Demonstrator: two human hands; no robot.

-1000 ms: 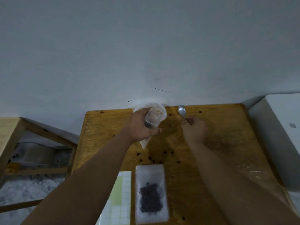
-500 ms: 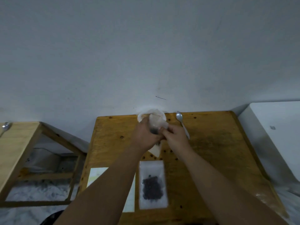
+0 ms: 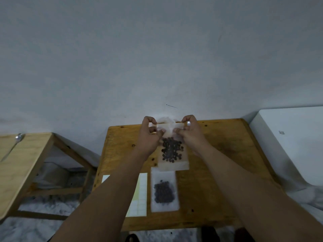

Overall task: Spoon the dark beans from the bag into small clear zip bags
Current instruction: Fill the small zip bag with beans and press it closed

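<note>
Desk (image 3: pixel 218 172): one, wooden.
Hands: two. Your left hand (image 3: pixel 150 137) and right hand (image 3: pixel 190 135) each pinch the mouth of the held zip bag (image 3: pixel 173 163), at the desk's far middle.
Step, likely: sealing. Next, press the strip shut along its full width, keeping it level.
Zip bags holding dark beans (image 3: pixel 172 151): two, counting the lying bag (image 3: pixel 164 205) nearer you.
Grid sheet (image 3: pixel 142 189): one.
Spoon (image 3: pixel 19 137): one, on the side table (image 3: pixel 21 163).

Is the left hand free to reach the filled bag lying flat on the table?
Probably not yet: the left hand and right hand both pinch the top of the raised bag. Nothing covers the flat bag.
</note>
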